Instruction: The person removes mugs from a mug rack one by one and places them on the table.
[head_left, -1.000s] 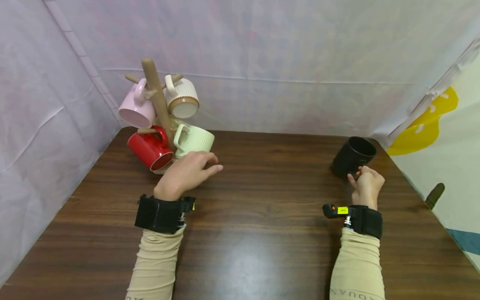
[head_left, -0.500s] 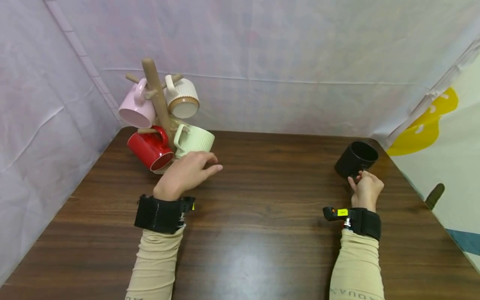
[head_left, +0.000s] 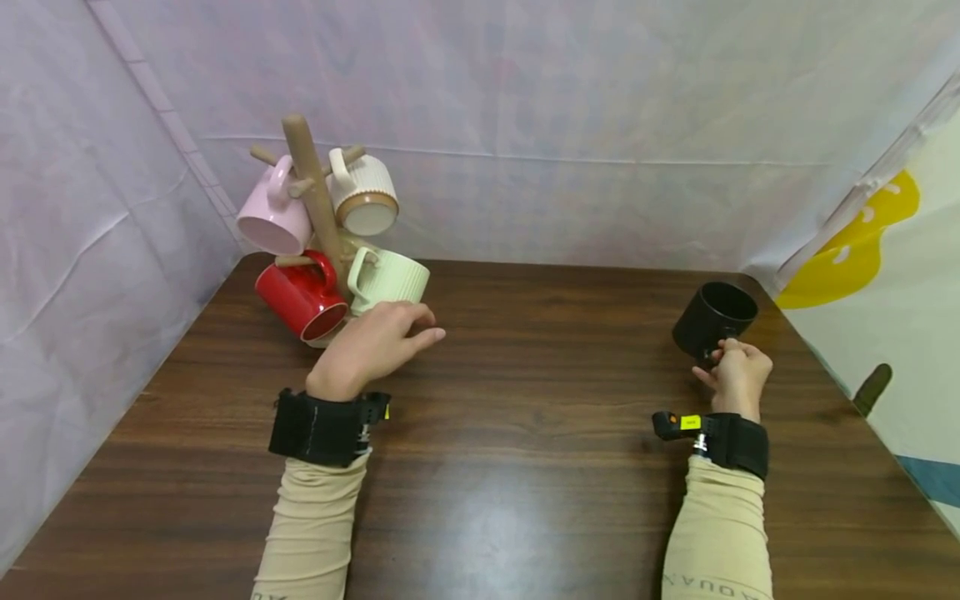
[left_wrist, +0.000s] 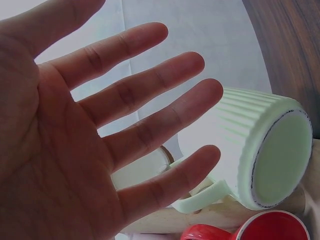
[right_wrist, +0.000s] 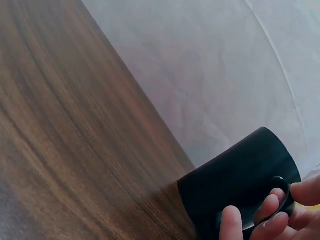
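My right hand (head_left: 738,377) grips a black mug (head_left: 708,323) by its handle (right_wrist: 286,200), at the table's far right corner. In the right wrist view, fingers curl through and around that handle. Whether the mug's base touches the tabletop, I cannot tell. On the left, my left hand (head_left: 371,348) holds nothing, its fingers straight and spread in the left wrist view. It is nearest to a ribbed pale green mug (left_wrist: 280,150), which hangs by its handle on a wooden mug tree (head_left: 313,187). A red mug (head_left: 296,300) hangs beside the green one.
Higher on the tree hang a pink mug (head_left: 273,212) and a ribbed white mug (head_left: 363,196) with a brown band near its base. The brown wooden table (head_left: 525,375) meets a pale curtain (head_left: 540,108) along its back edge.
The black mug has shifted slightly towards me and to the right in my right hand, and my little finger has moved a little lower. My left hand has stayed still.
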